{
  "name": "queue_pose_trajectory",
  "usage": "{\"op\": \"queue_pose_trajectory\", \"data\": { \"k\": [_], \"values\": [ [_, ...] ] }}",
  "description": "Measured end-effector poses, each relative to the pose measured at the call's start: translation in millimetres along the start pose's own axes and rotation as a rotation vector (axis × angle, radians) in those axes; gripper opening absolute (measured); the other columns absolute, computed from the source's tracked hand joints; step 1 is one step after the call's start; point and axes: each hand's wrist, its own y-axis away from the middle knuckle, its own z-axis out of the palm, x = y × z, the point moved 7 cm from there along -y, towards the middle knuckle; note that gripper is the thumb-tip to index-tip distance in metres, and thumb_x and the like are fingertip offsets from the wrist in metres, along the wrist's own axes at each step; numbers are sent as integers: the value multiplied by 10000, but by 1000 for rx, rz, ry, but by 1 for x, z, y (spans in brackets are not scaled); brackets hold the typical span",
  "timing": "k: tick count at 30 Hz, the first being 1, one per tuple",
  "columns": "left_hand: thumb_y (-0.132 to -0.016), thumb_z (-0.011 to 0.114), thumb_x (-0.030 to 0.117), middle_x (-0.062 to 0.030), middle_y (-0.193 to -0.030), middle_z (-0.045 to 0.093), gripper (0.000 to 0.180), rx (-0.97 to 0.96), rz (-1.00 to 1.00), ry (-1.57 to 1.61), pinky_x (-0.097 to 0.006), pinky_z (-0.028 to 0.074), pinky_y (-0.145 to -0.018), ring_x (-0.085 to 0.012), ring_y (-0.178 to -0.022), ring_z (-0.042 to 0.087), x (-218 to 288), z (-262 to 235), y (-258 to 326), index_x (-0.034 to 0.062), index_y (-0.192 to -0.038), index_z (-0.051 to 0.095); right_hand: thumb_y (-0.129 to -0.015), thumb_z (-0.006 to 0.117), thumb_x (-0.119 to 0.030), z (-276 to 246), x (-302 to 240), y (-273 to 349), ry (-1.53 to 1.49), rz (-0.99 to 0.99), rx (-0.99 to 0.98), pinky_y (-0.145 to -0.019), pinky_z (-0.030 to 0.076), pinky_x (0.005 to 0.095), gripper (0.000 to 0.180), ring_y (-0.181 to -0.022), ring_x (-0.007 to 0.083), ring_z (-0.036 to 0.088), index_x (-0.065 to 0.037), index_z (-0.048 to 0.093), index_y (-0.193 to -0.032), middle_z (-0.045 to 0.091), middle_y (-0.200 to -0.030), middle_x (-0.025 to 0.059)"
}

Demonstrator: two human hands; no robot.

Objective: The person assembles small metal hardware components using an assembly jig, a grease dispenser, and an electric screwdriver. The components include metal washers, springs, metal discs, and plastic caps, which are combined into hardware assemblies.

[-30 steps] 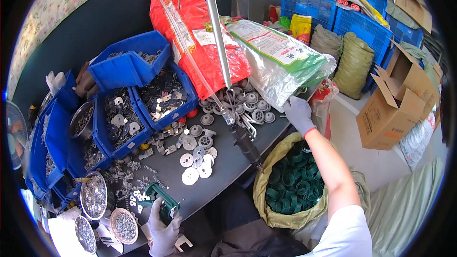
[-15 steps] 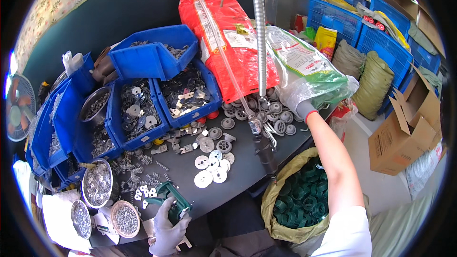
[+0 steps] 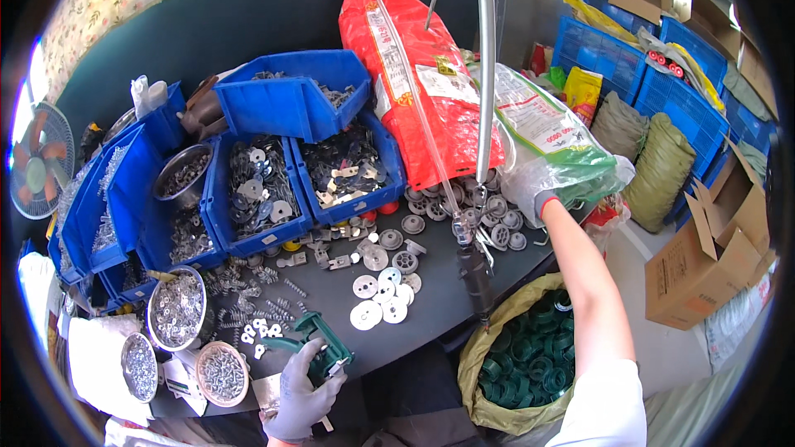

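Observation:
My left hand point(image 3: 300, 401), in a grey glove, grips a dark green molded part point(image 3: 321, 339) with an arched frame at the near edge of the dark table point(image 3: 431, 314). A small metal piece shows by its fingertips. Just left of the green part lie small white plastic pieces point(image 3: 258, 333). My right hand point(image 3: 544, 201), gloved too, reaches into the mouth of a white-and-green plastic bag point(image 3: 556, 136); the bag hides its fingers. Grey wheel-like parts point(image 3: 498, 223) lie beside that bag, and pale round discs point(image 3: 387, 298) lie mid-table.
A power screwdriver point(image 3: 474, 277) hangs over the table. Blue bins point(image 3: 310, 213) of metal parts and bowls point(image 3: 222, 374) of small hardware line the left. Below my right arm, a yellowish sack point(image 3: 474, 393) holds green rings. A red bag point(image 3: 431, 99) stands behind; an open carton point(image 3: 691, 261) sits at right.
The whole view has shifted, so the table things appear farther right. My left hand still holds the green part, and my right hand stays at the bag's mouth.

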Motion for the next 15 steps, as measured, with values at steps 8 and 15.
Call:
{"op": "queue_pose_trajectory", "data": {
  "k": [8, 15],
  "values": [
    [-703, 767, 118, -149, -961, 642, 560, 53, -27, 30, -360, 506, -776, -276, -871, 642, -2, -3, 1, 15, -1208, 548, -912, 497, -388, -35, 6, 15, -193, 152, 23, -813, 493, 475, 366, -953, 376, 640, -108, 622, -1111, 668, -1036, 204],
    [-732, 743, 75, -102, -981, 648, 575, -5, -3, 31, -283, 507, -799, -138, -886, 623, 3, -4, -3, -23, -1246, 506, -901, 522, -386, -23, 17, 3, -28, 14, -29, -729, 497, 474, 343, -815, 369, 654, -84, 615, -1033, 683, -868, 177]
  ]
}}
